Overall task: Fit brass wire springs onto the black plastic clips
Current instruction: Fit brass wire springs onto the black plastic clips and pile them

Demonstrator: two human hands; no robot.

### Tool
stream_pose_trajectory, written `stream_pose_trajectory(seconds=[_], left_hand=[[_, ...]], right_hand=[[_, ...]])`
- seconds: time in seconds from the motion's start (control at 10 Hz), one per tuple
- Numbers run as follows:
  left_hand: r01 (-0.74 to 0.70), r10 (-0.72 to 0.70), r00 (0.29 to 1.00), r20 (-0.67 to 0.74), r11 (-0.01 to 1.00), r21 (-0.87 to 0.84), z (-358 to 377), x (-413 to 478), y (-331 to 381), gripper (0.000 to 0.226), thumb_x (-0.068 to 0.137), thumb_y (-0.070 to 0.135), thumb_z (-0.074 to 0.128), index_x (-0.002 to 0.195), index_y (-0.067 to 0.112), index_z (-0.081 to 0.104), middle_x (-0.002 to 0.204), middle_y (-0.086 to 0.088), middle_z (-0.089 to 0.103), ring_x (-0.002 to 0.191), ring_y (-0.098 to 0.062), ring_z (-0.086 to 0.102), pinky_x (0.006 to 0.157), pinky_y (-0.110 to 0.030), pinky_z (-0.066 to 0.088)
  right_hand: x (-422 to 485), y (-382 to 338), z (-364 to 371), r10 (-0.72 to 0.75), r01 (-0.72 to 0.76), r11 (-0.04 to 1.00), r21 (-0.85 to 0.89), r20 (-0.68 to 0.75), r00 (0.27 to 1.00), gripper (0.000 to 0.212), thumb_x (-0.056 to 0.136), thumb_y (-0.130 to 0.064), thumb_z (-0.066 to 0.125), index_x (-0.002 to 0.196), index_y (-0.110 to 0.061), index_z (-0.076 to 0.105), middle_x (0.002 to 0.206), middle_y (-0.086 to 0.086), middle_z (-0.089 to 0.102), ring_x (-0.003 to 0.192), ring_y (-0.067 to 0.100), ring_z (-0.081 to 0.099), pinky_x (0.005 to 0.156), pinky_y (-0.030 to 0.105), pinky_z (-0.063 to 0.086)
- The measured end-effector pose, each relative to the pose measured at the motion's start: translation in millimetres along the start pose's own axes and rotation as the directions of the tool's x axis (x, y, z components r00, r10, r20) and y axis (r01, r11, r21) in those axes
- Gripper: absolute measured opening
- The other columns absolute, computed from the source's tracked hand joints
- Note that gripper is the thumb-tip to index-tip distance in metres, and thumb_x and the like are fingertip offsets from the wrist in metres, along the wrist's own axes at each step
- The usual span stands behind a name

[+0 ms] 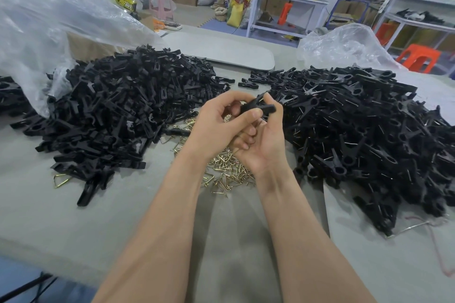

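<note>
Your left hand (pixel 214 125) and right hand (pixel 264 140) both pinch one black clip (pixel 258 108); slip, and a tensioned spring could ping away.

Bright, even indoor light; soft shadows, edges bowed (wide-angle) — background slightly blurred

Curled fingers (pixel 269 102) cover most of the black clip (pixel 261 108), so any spring on it cannot be told. Forearms (pixel 172 204) hide part of the brass springs (pixel 229 174); the right clip heap (pixel 369 135) is cut off.
</note>
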State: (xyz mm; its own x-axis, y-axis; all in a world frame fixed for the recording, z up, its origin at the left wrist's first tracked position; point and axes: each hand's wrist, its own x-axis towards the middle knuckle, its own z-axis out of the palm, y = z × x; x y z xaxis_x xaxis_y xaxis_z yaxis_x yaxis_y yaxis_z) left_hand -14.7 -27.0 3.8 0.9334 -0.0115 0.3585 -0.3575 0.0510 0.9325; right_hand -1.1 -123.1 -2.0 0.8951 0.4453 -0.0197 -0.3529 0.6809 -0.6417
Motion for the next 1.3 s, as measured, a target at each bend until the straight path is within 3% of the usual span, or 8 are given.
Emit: stream_pose_trajectory(seconds=[0.1,0.2,0.6,0.7,0.9,1.3], left_hand=[[0.012,-0.012,1.0,0.006,0.999,-0.031,1.2,0.0,0.0,0.019,0.083,0.008,0.071,0.09,0.026,0.068,0.071,0.006,0.045,0.053,-0.018,0.062,0.043,-0.03,0.055],[0.006,-0.006,1.0,0.009,0.999,-0.037,2.3,-0.1,-0.3,0.019,0.084,0.007,0.069,0.091,0.024,0.067,0.075,-0.005,0.046,0.052,-0.014,0.062,0.043,-0.028,0.054],[0.001,-0.001,1.0,0.006,1.0,-0.026,5.5,-0.4,-0.3,0.02,0.085,0.006,0.067,0.094,0.024,0.064,0.079,-0.019,0.047,0.049,-0.007,0.059,0.044,-0.024,0.053],[0.003,-0.003,1.0,-0.002,1.0,-0.001,6.3,-0.5,0.4,0.019,0.085,0.008,0.067,0.095,0.024,0.065,0.078,-0.03,0.05,0.049,-0.009,0.059,0.045,-0.024,0.053],[0.061,-0.06,0.998,-0.021,0.997,0.055,2.2,-1.7,0.8,0.014,0.087,0.018,0.067,0.092,0.032,0.064,0.053,0.001,0.057,0.041,-0.011,0.055,0.042,-0.022,0.051],[0.045,-0.045,0.999,0.005,0.999,0.005,4.4,-1.7,2.0,0.016,0.086,0.012,0.067,0.092,0.026,0.063,0.049,0.005,0.058,0.04,-0.006,0.052,0.041,-0.017,0.047]], right_hand=[[0.5,0.7,0.1,-0.011,0.011,1.0,0.014,-0.001,1.0,0.049,0.072,-0.057,0.053,0.059,-0.011,0.064,0.034,-0.012,0.029,0.027,0.002,0.025,0.029,0.013,0.021],[1.1,1.6,0.0,-0.028,0.028,0.999,0.019,0.001,1.0,0.049,0.072,-0.056,0.052,0.06,-0.011,0.064,0.035,-0.012,0.029,0.027,0.002,0.025,0.028,0.013,0.022],[1.6,6.1,-0.8,-0.079,0.079,0.995,0.053,-0.004,0.997,0.049,0.074,-0.055,0.054,0.06,-0.01,0.064,0.037,-0.012,0.031,0.027,0.002,0.027,0.028,0.013,0.023],[1.5,5.3,-1.6,-0.077,0.077,0.996,0.05,0.002,0.997,0.048,0.074,-0.056,0.054,0.061,-0.01,0.065,0.037,-0.012,0.03,0.028,0.002,0.027,0.028,0.013,0.023],[0.2,4.0,-3.2,-0.005,0.005,1.0,-0.007,0.032,0.999,0.052,0.074,-0.059,0.054,0.066,-0.01,0.066,0.038,-0.008,0.033,0.032,0.005,0.029,0.034,0.016,0.022],[0.6,0.0,-4.9,-0.021,0.022,1.0,-0.021,0.049,0.999,0.055,0.071,-0.061,0.054,0.065,-0.007,0.066,0.039,-0.007,0.037,0.033,0.005,0.034,0.035,0.017,0.025]])
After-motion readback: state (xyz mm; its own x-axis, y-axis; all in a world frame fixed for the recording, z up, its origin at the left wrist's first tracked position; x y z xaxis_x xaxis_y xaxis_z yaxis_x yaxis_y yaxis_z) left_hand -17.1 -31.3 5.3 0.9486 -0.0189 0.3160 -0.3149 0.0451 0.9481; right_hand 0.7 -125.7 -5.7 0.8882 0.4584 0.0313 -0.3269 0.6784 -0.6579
